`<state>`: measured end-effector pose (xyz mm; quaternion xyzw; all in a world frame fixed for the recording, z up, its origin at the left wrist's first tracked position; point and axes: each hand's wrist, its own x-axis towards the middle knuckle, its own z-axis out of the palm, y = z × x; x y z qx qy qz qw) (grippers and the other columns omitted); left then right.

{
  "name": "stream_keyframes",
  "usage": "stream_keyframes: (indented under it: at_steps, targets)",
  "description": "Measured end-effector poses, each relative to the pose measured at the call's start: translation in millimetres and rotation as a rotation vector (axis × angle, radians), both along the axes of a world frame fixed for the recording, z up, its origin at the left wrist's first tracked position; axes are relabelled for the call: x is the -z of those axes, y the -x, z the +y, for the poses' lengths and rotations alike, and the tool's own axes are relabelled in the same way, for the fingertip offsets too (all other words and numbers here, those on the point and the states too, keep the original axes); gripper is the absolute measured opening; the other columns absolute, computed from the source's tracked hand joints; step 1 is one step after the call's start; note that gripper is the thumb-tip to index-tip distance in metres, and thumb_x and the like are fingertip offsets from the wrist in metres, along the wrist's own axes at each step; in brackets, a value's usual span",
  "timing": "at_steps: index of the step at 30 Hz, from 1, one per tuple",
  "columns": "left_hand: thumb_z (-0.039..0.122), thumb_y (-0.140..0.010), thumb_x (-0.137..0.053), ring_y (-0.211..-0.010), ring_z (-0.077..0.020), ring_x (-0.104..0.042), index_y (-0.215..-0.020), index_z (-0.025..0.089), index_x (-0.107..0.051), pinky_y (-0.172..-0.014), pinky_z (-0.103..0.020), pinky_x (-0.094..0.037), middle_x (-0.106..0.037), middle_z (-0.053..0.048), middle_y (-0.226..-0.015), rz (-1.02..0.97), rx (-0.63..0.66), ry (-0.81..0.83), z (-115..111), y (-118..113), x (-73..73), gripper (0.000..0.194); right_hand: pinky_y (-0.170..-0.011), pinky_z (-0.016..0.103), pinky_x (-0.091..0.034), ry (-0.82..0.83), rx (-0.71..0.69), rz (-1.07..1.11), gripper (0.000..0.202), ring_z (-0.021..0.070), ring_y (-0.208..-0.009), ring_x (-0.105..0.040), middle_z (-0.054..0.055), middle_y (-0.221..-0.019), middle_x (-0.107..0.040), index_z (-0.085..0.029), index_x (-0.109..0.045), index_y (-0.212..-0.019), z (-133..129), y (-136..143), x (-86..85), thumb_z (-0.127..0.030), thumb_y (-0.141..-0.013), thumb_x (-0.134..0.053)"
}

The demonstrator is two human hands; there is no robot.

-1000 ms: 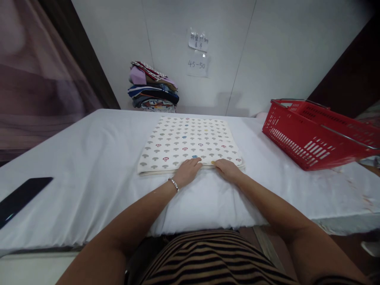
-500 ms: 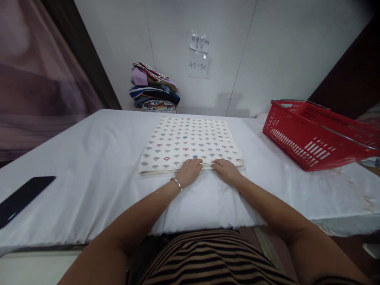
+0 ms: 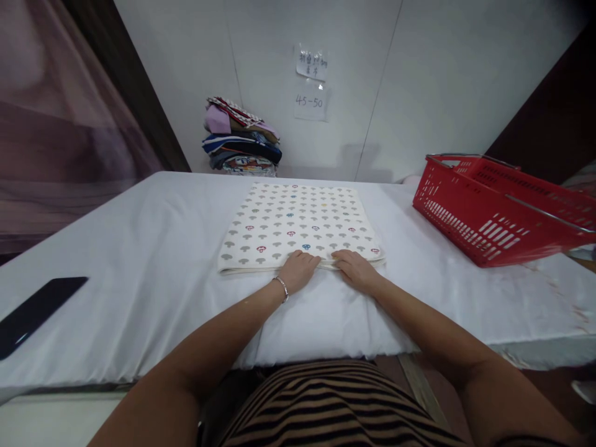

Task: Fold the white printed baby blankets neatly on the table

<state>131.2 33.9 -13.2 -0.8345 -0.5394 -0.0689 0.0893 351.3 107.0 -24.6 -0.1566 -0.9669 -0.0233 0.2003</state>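
Note:
A folded white cloth (image 3: 298,223) printed with grey, red and blue mushrooms lies flat on the white-covered table, its layered edge toward me. My left hand (image 3: 298,271) pinches that near edge just right of its middle, thumb side inward. A short gap to the right, my right hand (image 3: 354,269) has its fingers closed on the same edge. Between the two hands the edge bends slightly and its layers show. The undersides of my fingers are hidden. A bracelet (image 3: 282,289) circles my left wrist.
At right stands a red plastic basket (image 3: 488,217) with metal handles. A black phone-like slab (image 3: 37,313) lies at left. Folded clothes (image 3: 242,136) are stacked beyond the table's far edge, by the wall. Handwritten paper signs (image 3: 310,101) hang there. The white table cover (image 3: 172,267) is slightly wrinkled.
My left hand has shifted very slightly right along the near edge, and the edge between my hands bends a little more. The rest of the cloth lies as before.

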Motion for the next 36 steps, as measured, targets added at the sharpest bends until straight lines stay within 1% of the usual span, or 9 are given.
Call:
stream_keyframes:
  at_steps: [5,8,13,16,19,22,27,33,36]
  targets:
    - [0.008,-0.087,-0.041,-0.091,-0.019,-0.058,-0.106,0.018,-0.058,-0.084,-0.035,-0.038,-0.066,-0.006,-0.092,-0.049,0.013,0.041,-3,0,-2.6,0.027,-0.089,0.043,-0.045,-0.005,0.002,-0.021,0.022,0.0246,-0.119,-0.046,0.013,-0.127,-0.053,-0.016,-0.061,-0.094,-1,0,-1.3,-0.007,-0.084,-0.044]
    - [0.018,-0.087,-0.048,-0.099,-0.0203,-0.056,-0.11,0.019,-0.059,-0.085,-0.035,-0.039,-0.065,-0.006,-0.104,-0.166,-0.011,0.058,-3,-3,-4.3,0.025,-0.089,0.043,-0.045,0.003,0.0,-0.024,0.022,0.0246,-0.119,-0.046,0.013,-0.127,-0.053,-0.015,-0.062,-0.094,-1,1,-2.1,-0.007,-0.084,-0.044]
    - [0.033,-0.091,-0.045,-0.094,-0.0185,-0.056,-0.096,0.022,-0.067,-0.083,-0.033,-0.042,-0.066,-0.003,-0.097,-0.318,-0.085,0.13,11,-10,-5.9,0.025,-0.089,0.044,-0.045,0.005,-0.003,-0.021,0.021,0.0252,-0.12,-0.046,0.014,-0.128,-0.053,-0.016,-0.062,-0.094,0,0,-2.9,-0.008,-0.084,-0.045]
    - [0.028,-0.091,-0.046,-0.089,-0.0184,-0.056,-0.088,0.021,-0.068,-0.079,-0.032,-0.042,-0.066,-0.004,-0.09,-0.275,-0.096,0.139,19,-14,-10.2,0.024,-0.089,0.044,-0.045,-0.005,-0.018,-0.013,0.02,0.0254,-0.121,-0.045,0.014,-0.13,-0.052,-0.016,-0.061,-0.094,0,0,-3.3,-0.009,-0.085,-0.044]
    - [0.023,-0.091,-0.044,-0.089,-0.0201,-0.055,-0.082,0.018,-0.067,-0.077,-0.034,-0.04,-0.064,-0.006,-0.088,-0.149,-0.077,0.066,21,-18,-12.7,0.025,-0.09,0.044,-0.045,-0.014,-0.02,0.011,0.02,0.025,-0.121,-0.045,0.014,-0.13,-0.052,-0.016,-0.061,-0.092,0,-1,-3.7,-0.01,-0.086,-0.043]
    - [0.018,-0.09,-0.044,-0.088,-0.0201,-0.055,-0.08,0.016,-0.066,-0.078,-0.035,-0.038,-0.064,-0.007,-0.088,-0.056,-0.011,0.028,19,-20,-8.6,0.025,-0.089,0.043,-0.045,-0.013,-0.025,0.012,0.018,0.025,-0.121,-0.045,0.014,-0.129,-0.052,-0.016,-0.06,-0.088,0,-2,-4.1,-0.01,-0.087,-0.043]
    - [0.017,-0.091,-0.044,-0.087,-0.0191,-0.055,-0.08,0.016,-0.065,-0.076,-0.034,-0.038,-0.064,-0.007,-0.088,-0.065,0.016,0.009,14,-18,0.3,0.024,-0.088,0.041,-0.046,-0.013,-0.051,0.025,0.018,0.0233,-0.116,-0.049,0.014,-0.123,-0.055,-0.017,-0.059,-0.09,1,-2,-3.5,-0.01,-0.087,-0.043]
    - [0.022,-0.091,-0.046,-0.092,-0.0195,-0.056,-0.103,0.018,-0.062,-0.078,-0.033,-0.041,-0.064,-0.006,-0.099,-0.08,0.007,0.043,3,-18,-5.6,0.02,-0.083,0.04,-0.046,0.024,-0.055,0.042,0.019,0.0213,-0.102,-0.055,0.012,-0.109,-0.061,-0.017,-0.059,-0.096,5,-4,4.1,-0.01,-0.085,-0.045]
    - [0.025,-0.092,-0.044,-0.094,-0.0197,-0.057,-0.103,0.019,-0.063,-0.079,-0.034,-0.043,-0.065,-0.005,-0.101,-0.127,0.003,0.086,0,-17,-8.7,0.023,-0.083,0.039,-0.046,0.032,-0.048,0.02,0.017,0.0214,-0.1,-0.055,0.012,-0.109,-0.061,-0.017,-0.059,-0.094,6,-5,5.1,-0.01,-0.085,-0.046]
